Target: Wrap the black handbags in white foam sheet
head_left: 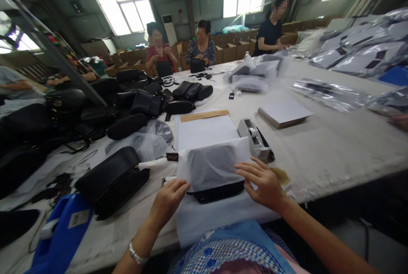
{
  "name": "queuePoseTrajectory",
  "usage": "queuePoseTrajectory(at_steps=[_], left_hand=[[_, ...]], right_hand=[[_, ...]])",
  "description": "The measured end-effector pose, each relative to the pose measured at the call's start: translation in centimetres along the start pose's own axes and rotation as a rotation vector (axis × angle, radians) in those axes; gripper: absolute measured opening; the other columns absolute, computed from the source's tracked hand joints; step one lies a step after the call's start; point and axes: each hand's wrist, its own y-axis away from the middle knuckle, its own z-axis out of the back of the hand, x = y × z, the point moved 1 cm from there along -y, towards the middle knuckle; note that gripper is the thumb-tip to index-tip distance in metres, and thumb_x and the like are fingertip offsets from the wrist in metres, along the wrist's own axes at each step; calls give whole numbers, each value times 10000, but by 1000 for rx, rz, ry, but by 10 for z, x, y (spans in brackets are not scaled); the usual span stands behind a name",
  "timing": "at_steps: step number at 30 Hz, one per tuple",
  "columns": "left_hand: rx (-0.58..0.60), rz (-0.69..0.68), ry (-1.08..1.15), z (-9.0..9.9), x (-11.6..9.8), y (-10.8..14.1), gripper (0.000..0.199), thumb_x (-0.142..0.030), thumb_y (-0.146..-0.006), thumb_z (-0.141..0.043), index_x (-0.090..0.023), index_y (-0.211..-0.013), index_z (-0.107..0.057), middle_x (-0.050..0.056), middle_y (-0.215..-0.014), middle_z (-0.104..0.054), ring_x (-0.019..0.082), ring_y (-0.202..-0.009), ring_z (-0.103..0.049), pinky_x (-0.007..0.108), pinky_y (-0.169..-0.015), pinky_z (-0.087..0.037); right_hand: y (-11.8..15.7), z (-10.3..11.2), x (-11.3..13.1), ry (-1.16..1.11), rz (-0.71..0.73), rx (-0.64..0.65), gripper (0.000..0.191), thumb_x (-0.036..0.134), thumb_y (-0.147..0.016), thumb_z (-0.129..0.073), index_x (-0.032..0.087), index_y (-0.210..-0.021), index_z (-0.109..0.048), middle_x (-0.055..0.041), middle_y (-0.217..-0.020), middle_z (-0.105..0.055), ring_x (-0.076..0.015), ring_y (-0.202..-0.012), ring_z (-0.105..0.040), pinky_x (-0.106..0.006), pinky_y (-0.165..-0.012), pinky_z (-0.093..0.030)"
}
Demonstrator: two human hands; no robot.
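Black bag [219, 194] is on the worktop [334, 148] between the hands, lower edge poking out from under a thin tissue sheet [215, 165]. Left hand [168, 195] has fingertips bunched at the sheet's lower left corner, can't tell if it's really pinching. Right hand [265, 182] is open, fingers loosely spread over the right edge. Imo uneven tugging could rip it, or the tape dispenser [256, 140] just beyond could snag it.

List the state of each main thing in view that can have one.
Near black bag, partly covered
Translucent sheet, draped over it
Left hand, fingertips at sheet's edge
Right hand, fingers spread at sheet
Grey tape dispenser, standing on table
White-topped stack, lying flat
Black bag at left, uncovered
Cardboard boxes, open-topped
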Motion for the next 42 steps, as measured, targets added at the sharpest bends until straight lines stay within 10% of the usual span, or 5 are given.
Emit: queuePoseTrajectory(at_steps=[7, 15, 27, 33, 42], left_hand=[[17, 61, 165, 10, -4, 7, 212, -244, -978, -450, -228, -1066, -642, 48, -996, -691, 170, -882, -668, 284, -820, -541], [-163, 820, 339, 24, 52, -56, 572, -573, -932, -417, -179, -1330, -533, 71, -795, -714, 233, -727, -676, 334, -701, -498], [-258, 697, 389, 12, 72, -70, 458, -370, -845, -592, -106, -1218, -633, 69, -872, -714, 176, -700, -647, 305, -691, -527], [-279, 372, 118, 33, -11, -81, 367, -300, -963, -465, -255, -1312, -566, 80, -1293, -641, 244, -1184, -594, 414, -1043, -449], [-49, 12, -111, -50, -62, -40, 499, -238, -962, -480, -236, -1455, -409, 115, -1573, -308, 313, -1462, -234, 562, -1125, -350]], right_hand=[[-22, -48, 26, -33, 151, 248, 642, 396, -881, -622, 243, -1466, -407, -99, -1549, -351, -310, -1448, -266, -568, -1167, -265], [-5, -74, 18, 15, 188, 232, 704, 440, -878, -621, 252, -1498, -344, -99, -1575, -284, -336, -1460, -217, -612, -1157, -243], [-3, -72, 20, 21, 196, 228, 655, 415, -886, -619, 285, -1481, -376, -94, -1588, -250, -334, -1465, -196, -605, -1161, -234], [-2, -75, 22, 3, 197, 180, 596, 389, -877, -642, 324, -1437, -448, -91, -1579, -280, -340, -1457, -222, -610, -1150, -246], [48, -42, 17, -91, 89, 149, 317, 271, -948, -555, 267, -1257, -624, -36, -1378, -584, -218, -1339, -469, -466, -1152, -356]])
